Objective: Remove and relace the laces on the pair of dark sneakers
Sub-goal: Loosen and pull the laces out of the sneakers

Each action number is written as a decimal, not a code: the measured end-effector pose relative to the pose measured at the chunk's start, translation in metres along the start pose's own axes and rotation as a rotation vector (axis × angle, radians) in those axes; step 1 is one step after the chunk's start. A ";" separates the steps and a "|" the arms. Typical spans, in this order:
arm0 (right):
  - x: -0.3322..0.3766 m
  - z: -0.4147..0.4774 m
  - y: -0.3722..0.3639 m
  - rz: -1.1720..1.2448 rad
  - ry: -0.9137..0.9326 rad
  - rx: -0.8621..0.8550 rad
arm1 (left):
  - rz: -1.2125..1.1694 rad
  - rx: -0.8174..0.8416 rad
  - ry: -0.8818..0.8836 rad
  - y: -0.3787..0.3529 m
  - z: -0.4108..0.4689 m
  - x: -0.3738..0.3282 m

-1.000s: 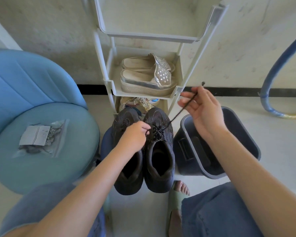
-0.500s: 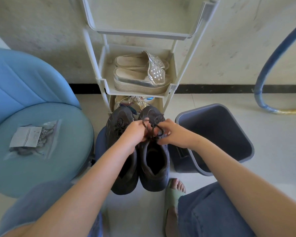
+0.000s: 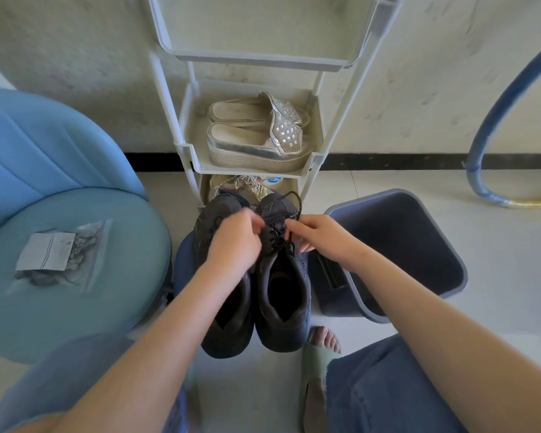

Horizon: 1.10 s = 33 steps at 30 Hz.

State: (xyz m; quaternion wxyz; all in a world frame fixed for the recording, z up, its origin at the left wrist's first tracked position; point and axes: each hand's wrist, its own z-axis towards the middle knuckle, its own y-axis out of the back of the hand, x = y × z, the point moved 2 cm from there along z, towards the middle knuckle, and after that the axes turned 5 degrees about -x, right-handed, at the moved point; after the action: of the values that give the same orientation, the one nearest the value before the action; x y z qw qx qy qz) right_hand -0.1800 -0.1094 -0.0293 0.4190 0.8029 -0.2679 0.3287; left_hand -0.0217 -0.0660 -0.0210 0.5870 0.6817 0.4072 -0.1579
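Two dark sneakers stand side by side on the floor, toes away from me: the left sneaker [image 3: 228,310] and the right sneaker [image 3: 283,304]. A black lace [image 3: 277,237] is threaded over the right sneaker's tongue, and a loop of it arcs above the toe. My left hand [image 3: 236,242] has its fingers curled at the lace from the left. From the right, my right hand [image 3: 320,237] pinches the lace at the eyelets. Both hands sit over the front of the right sneaker, and my left hand hides part of the left sneaker.
A white shoe rack [image 3: 312,164] with silver platform sandals [image 3: 256,135] stands just behind the sneakers. A grey bin [image 3: 450,276] lies tipped at the right. A blue chair [image 3: 106,276] at the left carries a plastic bag [image 3: 59,254]. My sandalled foot [image 3: 320,348] is near the right sneaker's heel.
My right hand, which a second ago held the lace stretched up and out to the right, has come down to the eyelets. Both hands now work close together on the right sneaker.
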 end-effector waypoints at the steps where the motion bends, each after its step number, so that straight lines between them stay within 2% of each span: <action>1: 0.001 -0.001 -0.001 0.032 0.006 0.002 | 0.080 0.120 -0.006 -0.006 -0.002 0.001; 3: 0.005 -0.004 -0.002 0.087 0.010 0.005 | 0.135 0.285 -0.027 -0.016 -0.007 0.002; 4: 0.007 -0.005 -0.003 0.103 -0.004 0.007 | 0.144 0.301 -0.048 -0.019 -0.008 0.002; 7: 0.012 -0.009 -0.004 0.091 -0.078 0.073 | 0.188 0.189 -0.099 -0.022 -0.007 0.004; 10: 0.005 -0.008 0.002 0.233 -0.194 0.135 | 0.129 0.090 -0.071 -0.016 -0.004 0.004; 12: -0.003 -0.004 0.010 0.271 -0.286 0.061 | 0.095 0.107 -0.025 -0.010 -0.004 0.005; 15: -0.011 -0.004 0.019 0.318 -0.384 -0.186 | 0.156 0.169 0.004 -0.003 -0.003 0.006; 17: -0.011 -0.002 0.023 0.319 -0.382 -0.312 | -0.024 0.103 0.077 0.001 0.003 0.006; 21: -0.006 -0.001 0.023 0.523 -0.416 -0.436 | -0.784 0.039 0.493 0.006 0.005 0.006; 23: -0.003 -0.004 0.021 0.729 -0.446 -0.434 | -1.046 -0.036 0.579 0.010 0.005 0.004; 25: 0.001 -0.005 0.020 0.972 -0.454 -0.411 | -1.154 -0.143 0.576 0.015 0.005 0.001; 28: 0.005 -0.002 0.029 1.166 -0.372 -0.471 | -1.071 -0.255 0.449 0.020 0.007 0.001; 31: 0.004 0.002 0.042 1.200 -0.251 -0.568 | -0.802 -0.289 0.262 0.021 0.007 -0.002; 33: 0.003 0.003 0.046 1.193 -0.206 -0.577 | -0.706 -0.390 0.204 0.021 0.007 -0.001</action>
State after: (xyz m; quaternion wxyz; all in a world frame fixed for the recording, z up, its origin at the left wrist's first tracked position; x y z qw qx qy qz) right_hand -0.2101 -0.1362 -0.0058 0.3356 0.4005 -0.7815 0.3409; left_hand -0.0045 -0.0727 -0.0081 0.5715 0.3883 0.6944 -0.2010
